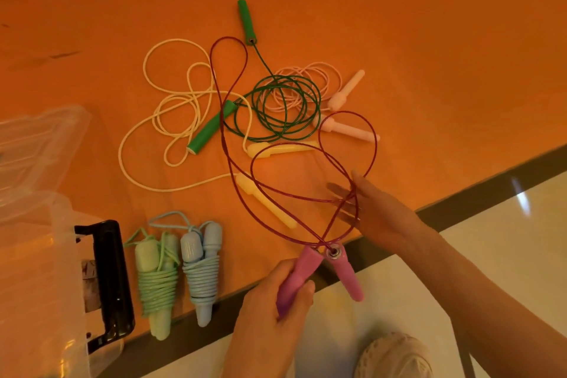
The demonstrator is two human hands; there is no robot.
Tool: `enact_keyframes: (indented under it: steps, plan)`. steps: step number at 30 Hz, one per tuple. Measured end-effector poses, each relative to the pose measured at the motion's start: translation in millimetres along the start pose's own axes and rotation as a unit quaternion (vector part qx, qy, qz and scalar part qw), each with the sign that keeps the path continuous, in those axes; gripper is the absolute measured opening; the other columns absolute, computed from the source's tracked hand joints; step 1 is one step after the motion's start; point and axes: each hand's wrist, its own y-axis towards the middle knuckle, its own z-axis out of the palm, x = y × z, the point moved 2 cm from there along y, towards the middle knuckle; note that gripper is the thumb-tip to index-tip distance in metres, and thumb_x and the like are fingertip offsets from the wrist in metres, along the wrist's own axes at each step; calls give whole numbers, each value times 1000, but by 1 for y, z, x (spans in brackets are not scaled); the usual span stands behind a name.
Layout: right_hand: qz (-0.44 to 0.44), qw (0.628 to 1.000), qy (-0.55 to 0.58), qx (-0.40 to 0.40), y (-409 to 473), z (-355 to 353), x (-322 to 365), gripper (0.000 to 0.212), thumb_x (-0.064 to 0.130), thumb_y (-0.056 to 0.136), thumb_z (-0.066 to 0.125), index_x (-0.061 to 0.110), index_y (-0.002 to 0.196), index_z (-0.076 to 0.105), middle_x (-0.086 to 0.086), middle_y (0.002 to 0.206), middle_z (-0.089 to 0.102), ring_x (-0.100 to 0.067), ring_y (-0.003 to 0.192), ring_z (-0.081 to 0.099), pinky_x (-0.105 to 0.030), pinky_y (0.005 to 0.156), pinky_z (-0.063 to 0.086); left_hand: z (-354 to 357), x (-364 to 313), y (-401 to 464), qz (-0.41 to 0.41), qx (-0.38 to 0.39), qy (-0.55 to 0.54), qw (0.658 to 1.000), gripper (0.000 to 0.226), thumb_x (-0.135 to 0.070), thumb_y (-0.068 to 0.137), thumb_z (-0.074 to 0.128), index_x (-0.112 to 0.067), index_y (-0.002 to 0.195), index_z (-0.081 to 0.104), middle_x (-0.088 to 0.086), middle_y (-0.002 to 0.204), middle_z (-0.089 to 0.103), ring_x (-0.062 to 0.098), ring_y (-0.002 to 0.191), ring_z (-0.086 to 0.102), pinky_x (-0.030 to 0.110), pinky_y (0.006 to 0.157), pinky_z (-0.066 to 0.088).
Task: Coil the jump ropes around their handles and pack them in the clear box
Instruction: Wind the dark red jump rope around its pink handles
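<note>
Your left hand [273, 294] grips one pink handle [294, 278], the other handle [346, 273] crossed loose against it. Left of you sit the clear box [33, 255] and two coiled ropes [178, 273]. Your right hand [371, 209], fingers spread, lies threaded through the red cord [233, 144]. That cord trails over the green rope [285, 107]; pulling now could snag and drag it.

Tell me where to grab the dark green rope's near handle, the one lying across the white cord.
Grip the green handle mid-barrel, coming straight down with fingers across its short axis. It lies flat and diagonal on the orange table; the red cord crosses its upper end and the white cord runs alongside, so the lower capped half looks freest.
</note>
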Motion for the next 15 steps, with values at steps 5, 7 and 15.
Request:
enact_keyframes:
  steps: [5,7,15]
  plan:
    - [-182,980,80,24,-6,26,25,34,-4,91,51,5,123,57,-6,95,71,-12,73,70,-24,70,57,1,2,1,2,-11,-10,1000,36,-45,87,60,-38,123,57,-9,107,66,5,98,62,5,75,41]
    - [-269,961,55,7,-19,26,29,34,-4,91,52,10,121,59,-7,100,71,-11,74,68,-22,70,56,1,1,2,2,-14,-31,999,32,-39,89,62,-36,121,59,-6,103,67,5,96,63,7,74,42]
    - [-340,931,-135,4,-78,-11,15,84,73,67,60,12,125,54,-7,121,65,-25,114,61,-36,96,50,7,-15,-7,59,-48,-94,993,46,-69,67,58,-54,112,59,-20,96,69,-4,80,61,18,73,47]
